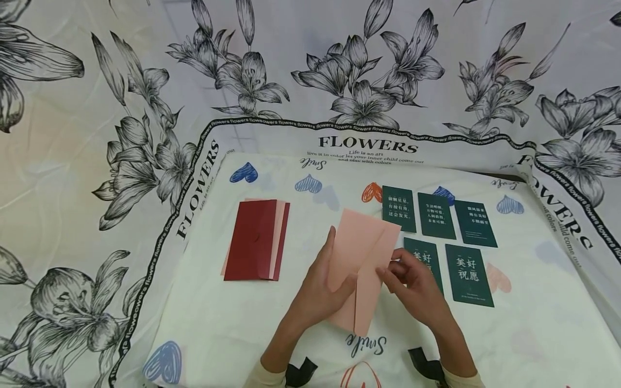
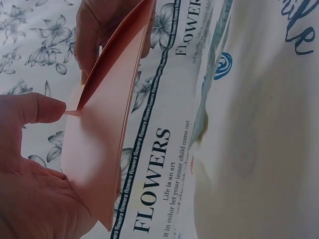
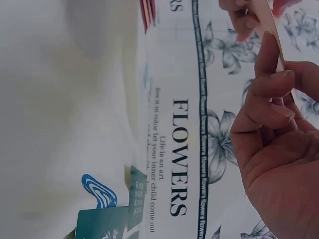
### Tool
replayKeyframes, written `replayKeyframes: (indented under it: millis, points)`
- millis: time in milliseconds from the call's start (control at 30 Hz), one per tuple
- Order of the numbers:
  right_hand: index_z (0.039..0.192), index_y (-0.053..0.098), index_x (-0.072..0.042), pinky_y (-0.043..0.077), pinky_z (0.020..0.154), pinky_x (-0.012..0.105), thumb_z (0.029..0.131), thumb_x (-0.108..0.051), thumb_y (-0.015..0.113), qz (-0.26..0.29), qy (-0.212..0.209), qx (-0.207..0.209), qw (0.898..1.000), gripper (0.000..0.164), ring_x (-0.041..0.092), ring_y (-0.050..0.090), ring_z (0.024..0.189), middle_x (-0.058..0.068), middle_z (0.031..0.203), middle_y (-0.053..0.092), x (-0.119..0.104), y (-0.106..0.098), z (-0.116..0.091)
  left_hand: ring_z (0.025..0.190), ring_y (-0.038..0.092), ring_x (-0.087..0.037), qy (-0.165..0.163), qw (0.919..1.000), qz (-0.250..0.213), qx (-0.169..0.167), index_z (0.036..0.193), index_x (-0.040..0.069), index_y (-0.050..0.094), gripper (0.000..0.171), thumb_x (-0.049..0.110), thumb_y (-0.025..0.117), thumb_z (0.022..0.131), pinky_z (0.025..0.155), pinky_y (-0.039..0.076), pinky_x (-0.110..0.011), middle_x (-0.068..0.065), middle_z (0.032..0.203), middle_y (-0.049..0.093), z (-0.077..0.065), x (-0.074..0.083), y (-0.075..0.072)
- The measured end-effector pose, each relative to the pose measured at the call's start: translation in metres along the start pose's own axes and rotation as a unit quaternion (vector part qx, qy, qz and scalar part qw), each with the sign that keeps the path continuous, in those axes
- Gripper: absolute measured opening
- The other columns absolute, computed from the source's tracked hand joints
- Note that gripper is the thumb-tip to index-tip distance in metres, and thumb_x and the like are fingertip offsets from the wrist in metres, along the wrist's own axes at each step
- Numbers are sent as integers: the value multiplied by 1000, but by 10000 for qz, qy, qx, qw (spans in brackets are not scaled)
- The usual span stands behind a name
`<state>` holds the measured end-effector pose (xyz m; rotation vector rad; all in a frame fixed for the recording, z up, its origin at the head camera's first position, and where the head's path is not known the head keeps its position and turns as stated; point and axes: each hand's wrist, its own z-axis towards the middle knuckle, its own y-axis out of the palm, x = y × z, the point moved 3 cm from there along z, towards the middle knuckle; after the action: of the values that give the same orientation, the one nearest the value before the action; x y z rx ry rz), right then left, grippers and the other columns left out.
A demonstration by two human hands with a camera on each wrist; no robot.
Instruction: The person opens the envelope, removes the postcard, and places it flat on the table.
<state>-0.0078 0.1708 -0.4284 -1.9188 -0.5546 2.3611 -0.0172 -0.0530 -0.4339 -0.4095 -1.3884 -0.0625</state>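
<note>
A pale pink envelope is held tilted above the middle of the table. My left hand grips it from the left, thumb on the near face and the other fingers mostly hidden behind. At the right edge, my right hand pinches the paper between thumb and fingers. In the left wrist view the flap of the envelope stands away from the body, and the left thumb touches its edge. The right wrist view shows the right fingers bent at the envelope's thin edge.
Dark red and pink envelopes lie stacked at the left of the table. Several dark green cards with white writing lie in two rows at the right, one partly behind the right hand. A white cloth with hearts covers the table.
</note>
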Motion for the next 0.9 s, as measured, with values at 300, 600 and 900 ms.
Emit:
replayKeyframes:
  millis: [300, 600, 900]
  points:
    - [123, 61, -10, 53, 60, 31, 104, -4, 67, -127, -15, 53, 9999, 21, 19, 67, 72, 4, 98, 79, -5, 5, 1, 143, 44, -21, -252, 9997, 47, 6, 171, 27, 6, 106, 42, 77, 94, 111, 45, -57, 9, 170, 27, -1, -2, -2]
    - [122, 62, -11, 54, 63, 30, 104, -7, 68, -248, -6, 52, 9997, 20, 19, 71, 77, 3, 104, 80, -12, 13, 5, 139, 47, -25, -342, 9991, 211, 108, 171, 32, 7, 106, 43, 79, 93, 108, 47, -58, 5, 169, 30, 0, -6, -7]
    - [125, 61, -12, 53, 61, 31, 106, -11, 65, -135, 118, -86, 9998, 20, 24, 64, 65, 4, 91, 75, -8, 20, 4, 146, 44, -25, -238, 9991, 276, 208, 171, 24, 11, 97, 40, 74, 98, 116, 39, -58, 5, 171, 29, 0, -10, -20]
